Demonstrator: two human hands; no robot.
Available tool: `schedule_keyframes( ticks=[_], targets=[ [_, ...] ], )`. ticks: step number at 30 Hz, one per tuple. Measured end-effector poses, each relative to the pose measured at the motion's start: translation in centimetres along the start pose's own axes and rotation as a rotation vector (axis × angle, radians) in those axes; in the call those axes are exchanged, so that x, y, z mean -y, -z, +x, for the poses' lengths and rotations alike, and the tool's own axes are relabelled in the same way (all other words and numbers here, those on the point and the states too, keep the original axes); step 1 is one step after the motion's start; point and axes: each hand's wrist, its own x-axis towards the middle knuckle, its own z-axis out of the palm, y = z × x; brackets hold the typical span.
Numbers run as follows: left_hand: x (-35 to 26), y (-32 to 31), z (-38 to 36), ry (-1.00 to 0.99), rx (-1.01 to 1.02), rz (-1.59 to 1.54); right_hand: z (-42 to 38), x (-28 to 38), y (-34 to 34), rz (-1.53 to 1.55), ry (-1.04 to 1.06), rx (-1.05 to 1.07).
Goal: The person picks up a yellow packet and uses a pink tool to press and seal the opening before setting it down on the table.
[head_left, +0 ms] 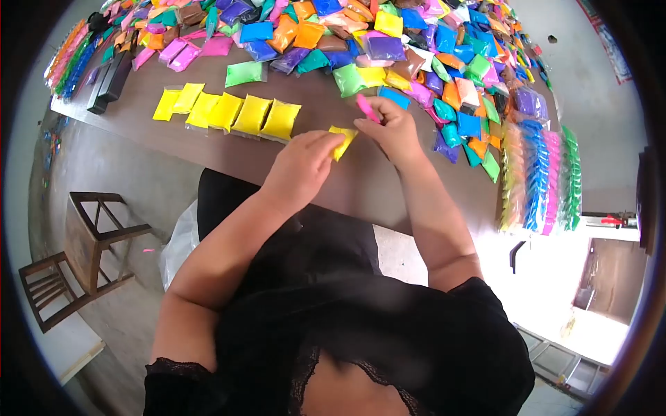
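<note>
The person's black top (374, 333), edged with lace (182, 366), was closest, and beyond it both bare forearms reached over a brown table (139, 114). The left hand (305, 163) pinched a small yellow packet (343, 142) just in from the table's near edge. The right hand (394, 128) gripped a bright pink object (368, 108), too much covered for me to tell what it was. The two hands were apart but close, and I couldn't tell whether the right thumb touched the packet. Left of them ran a row of six yellow packets (251, 114), with a light green packet (245, 73) behind it. A many-coloured heap of packets (385, 47) covered the far side, and strips of joined sachets (535, 173) hung over the right end. Off to the left, a wooden chair (87, 243) stood on the floor.
</note>
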Motion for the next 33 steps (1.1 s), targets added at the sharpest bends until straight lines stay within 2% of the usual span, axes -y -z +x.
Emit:
schedule_keyframes(
  ticks=[2, 3, 4, 6, 8, 10, 11, 12, 14, 15, 16, 18, 19, 21, 22, 24, 27, 31, 33],
  targets=[
    [-0.4, 1.6, 1.1, 0.603, 0.059, -0.584, 0.0, -0.6, 0.7, 0.438, -0.129, 0.039],
    [0.3, 1.5, 1.9, 0.588, -0.066, -0.863, -0.1, -0.2, 1.4, 0.407, -0.203, 0.071],
    [0.5, 1.7, 2.0, 0.588, -0.045, -0.845, -0.2, 0.1, 1.2, 0.432, -0.202, 0.061],
    [0.4, 2.8, 2.9, 0.642, 0.067, -1.004, -0.4, 0.6, 0.6, 0.532, 0.044, 0.098],
    [0.3, 2.7, 3.6, 0.662, 0.145, -0.93, -0.6, 0.9, 1.0, 0.552, 0.024, 0.137],
    [0.3, 2.0, 4.3, 0.62, -0.034, -1.02, -0.7, 0.4, 1.5, 0.463, -0.075, 0.262],
    [0.3, 1.6, 4.4, 0.664, -0.073, -1.033, -0.4, 0.1, 1.9, 0.473, -0.089, 0.284],
    [0.4, 1.0, 4.4, 0.659, -0.052, -1.01, -0.4, 0.1, 1.7, 0.498, -0.076, 0.27],
    [0.1, 0.0, 4.2, 0.752, -0.159, -1.356, -0.9, 0.5, 0.7, 0.605, -0.059, 0.18],
    [-0.4, -0.2, 4.4, 0.736, -0.204, -1.424, -1.0, 0.7, 0.4, 0.624, -0.094, 0.152],
    [-0.3, -0.3, 4.6, 0.743, -0.184, -1.401, -1.0, 0.8, 0.4, 0.651, -0.09, 0.142],
    [0.4, -0.5, 4.5, 0.728, -0.318, -1.357, -0.9, 0.9, 0.3, 0.515, -0.047, 0.186],
    [0.6, -0.5, 4.6, 0.73, -0.31, -1.343, -0.7, 0.5, 0.2, 0.53, -0.043, 0.183],
    [0.8, -0.4, 4.8, 0.672, -0.332, -1.152, -0.3, -0.1, 0.1, 0.261, 0.131, 0.234],
    [0.6, -0.4, 4.9, 0.674, -0.327, -1.147, -0.4, 0.0, 0.0, 0.267, 0.13, 0.231],
    [-0.1, -0.4, 5.3, 0.601, -0.354, -1.341, -0.9, 0.6, -0.2, 0.491, -0.017, 0.169],
    [-1.0, -0.7, 5.4, 0.643, -0.26, -1.42, -0.9, 0.0, -0.8, 0.514, 0.02, 0.174],
    [-0.2, -0.3, 5.1, 0.676, -0.277, -1.371, -1.2, 0.5, -0.5, 0.38, 0.027, 0.191],
    [0.5, 0.2, 4.9, 0.756, -0.204, -1.264, -1.0, 1.2, 0.3, 0.328, 0.016, 0.126]
  ],
)
